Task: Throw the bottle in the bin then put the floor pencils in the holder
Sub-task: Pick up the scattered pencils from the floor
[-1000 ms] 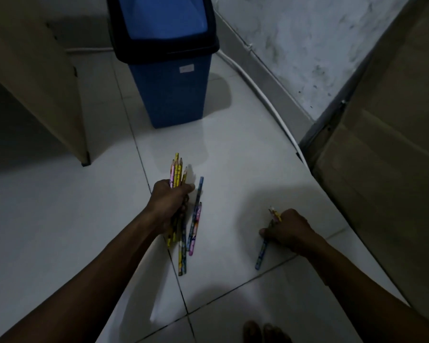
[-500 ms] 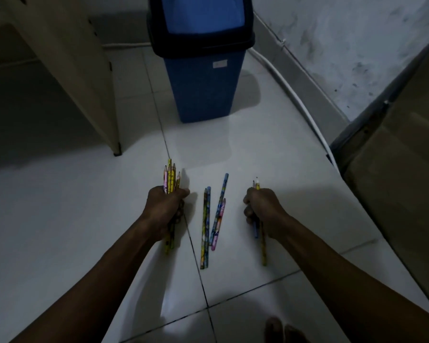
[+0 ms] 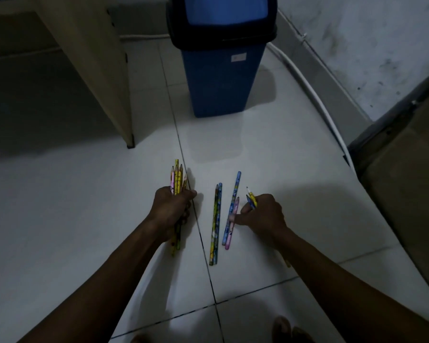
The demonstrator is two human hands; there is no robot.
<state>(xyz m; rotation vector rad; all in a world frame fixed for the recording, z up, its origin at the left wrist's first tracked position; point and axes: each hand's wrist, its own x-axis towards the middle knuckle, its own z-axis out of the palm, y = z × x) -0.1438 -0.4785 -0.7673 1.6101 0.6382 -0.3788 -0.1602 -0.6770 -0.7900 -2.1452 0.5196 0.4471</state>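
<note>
Left hand (image 3: 171, 209) is fisted round a bunch of pencils (image 3: 176, 179), mostly yellow with one pink; tips stick out above the fist pointing toward the bin, back ends poke out below the wrist and reach the floor tile. Right hand (image 3: 263, 215) has its fingers curled round two pencils (image 3: 251, 198), one yellow and one blue, tips up past the knuckles; the lower ends run under the hand and forearm. A fingertip (image 3: 231, 218) of that hand is stretched out left and touches a pink pencil (image 3: 233, 222) lying on the floor. Just beside the pink one, touching or nearly so, lies a longer blue pencil (image 3: 234, 198). Left of those, between the two hands, a pair of pencils (image 3: 215, 226) lies side by side, one dark with a yellow pattern, one blue. All four loose pencils lie roughly parallel, tips away from the person. Floor (image 3: 84, 219) is pale tile with dark grout lines; one line runs between the left hand and the pair. Blue bin (image 3: 221, 82) with a black swing-lid collar stands ahead, well apart from the pencils, a small white label on its front. Leg of a light wood table (image 3: 102, 70) to the left of the bin. White cable (image 3: 315, 95) runs along the base of the grey wall on the right. Brown cardboard (image 3: 406, 181) at far right. Toes (image 3: 281, 325) visible at the bottom edge. Bottle and pencil holder: neither in view.
</note>
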